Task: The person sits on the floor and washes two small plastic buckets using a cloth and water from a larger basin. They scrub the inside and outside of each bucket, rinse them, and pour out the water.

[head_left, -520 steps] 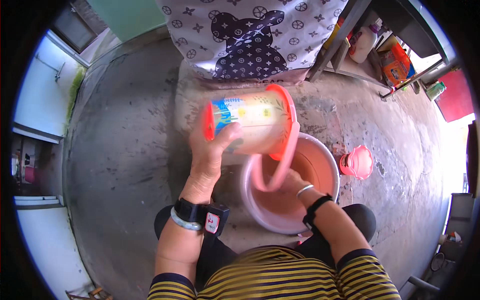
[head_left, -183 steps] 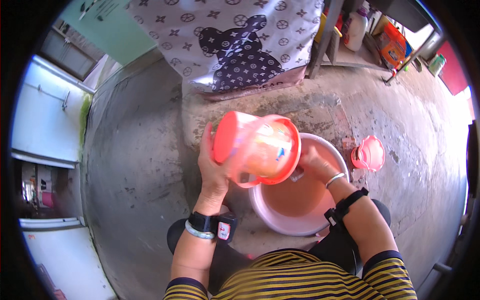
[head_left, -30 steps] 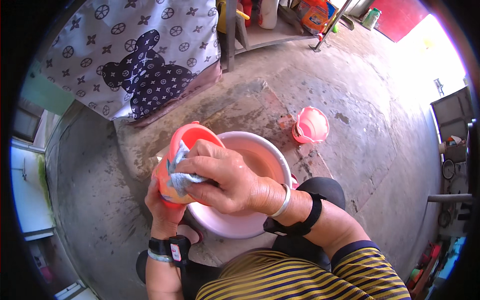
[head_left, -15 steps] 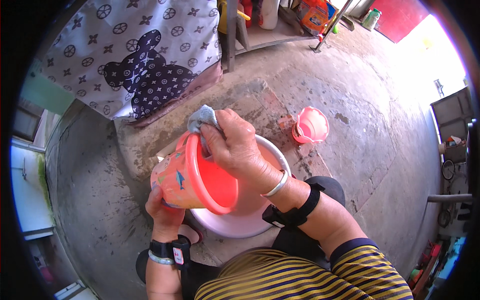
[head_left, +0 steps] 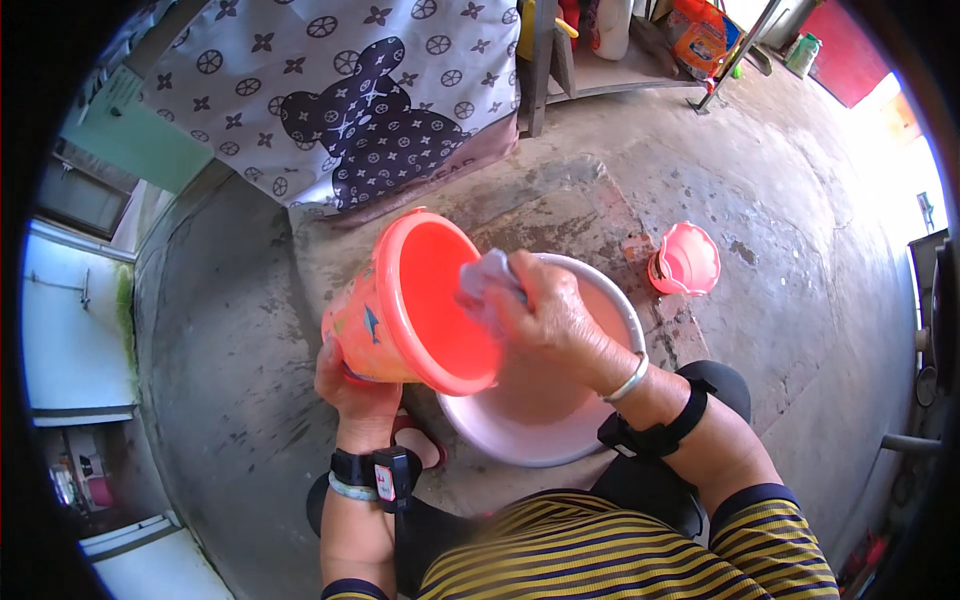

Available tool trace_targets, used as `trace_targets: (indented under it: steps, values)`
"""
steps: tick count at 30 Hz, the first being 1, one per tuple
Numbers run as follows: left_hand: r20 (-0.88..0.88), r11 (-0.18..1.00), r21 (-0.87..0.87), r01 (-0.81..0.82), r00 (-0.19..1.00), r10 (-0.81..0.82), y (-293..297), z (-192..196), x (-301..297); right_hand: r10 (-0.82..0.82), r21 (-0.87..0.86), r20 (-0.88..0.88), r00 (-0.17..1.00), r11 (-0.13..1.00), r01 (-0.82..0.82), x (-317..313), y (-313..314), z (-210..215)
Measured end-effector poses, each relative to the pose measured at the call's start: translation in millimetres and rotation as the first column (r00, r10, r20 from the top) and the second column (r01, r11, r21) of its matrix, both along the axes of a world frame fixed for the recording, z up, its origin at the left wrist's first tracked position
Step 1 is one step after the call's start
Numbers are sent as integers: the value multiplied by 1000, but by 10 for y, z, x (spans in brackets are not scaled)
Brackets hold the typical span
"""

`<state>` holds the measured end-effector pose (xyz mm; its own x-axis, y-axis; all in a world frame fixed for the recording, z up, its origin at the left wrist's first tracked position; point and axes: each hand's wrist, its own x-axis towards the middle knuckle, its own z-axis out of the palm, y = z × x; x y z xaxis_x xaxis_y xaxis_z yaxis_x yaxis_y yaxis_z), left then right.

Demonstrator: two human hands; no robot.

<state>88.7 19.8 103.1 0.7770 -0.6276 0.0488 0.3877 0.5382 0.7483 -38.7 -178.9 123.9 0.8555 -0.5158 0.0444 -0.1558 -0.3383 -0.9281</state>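
My left hand (head_left: 358, 385) grips a coral-pink bucket (head_left: 362, 312) by its lower outer side. The bucket is tilted, its mouth facing right and toward me, and colourful sea-animal pictures show on its outside. In my right hand (head_left: 550, 310) a wet-looking grey-blue cloth (head_left: 490, 280) is bunched up, at the right side of the bucket's mouth; its lower part is blurred by motion. Below both hands stands a wide white basin (head_left: 540, 455) with cloudy, brownish water (head_left: 545, 395) in it. The bucket's left part overhangs the floor, its lower rim the basin's edge.
A small pink scalloped-rim pail (head_left: 690, 258) stands on the wet concrete floor (head_left: 800, 300) right of the basin. A patterned cloth with a dark bear figure (head_left: 375, 130) hangs at the back left. Beyond it, a low shelf (head_left: 620, 75) holds bottles and an orange bag (head_left: 703, 40).
My right hand with the cloth has moved from the bucket's upper rim down and right, to its mouth. The bucket's mouth has turned more toward me. The whole view has shifted.
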Motion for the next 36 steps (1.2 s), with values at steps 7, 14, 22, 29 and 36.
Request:
trace_targets:
  steps: [7,14,22,29,36]
  values:
    - [-45,998,54,-41,998,43,3,-116,-10,338,347,101,936,870,-351,-157,89,185]
    - [-175,982,132,135,978,-111,-153,-121,-340,603,377,157,782,696,-612,-119,140,215]
    - [-208,965,144,219,960,-186,-128,-279,-340,641,-386,-213,738,638,-666,-3,222,-60]
    - [-208,950,170,263,952,-226,-128,-166,-369,589,-439,-169,790,673,-595,-20,252,-104]
    - [-249,964,102,246,944,-215,-177,-243,-345,541,-485,-120,832,700,-525,5,313,-209]
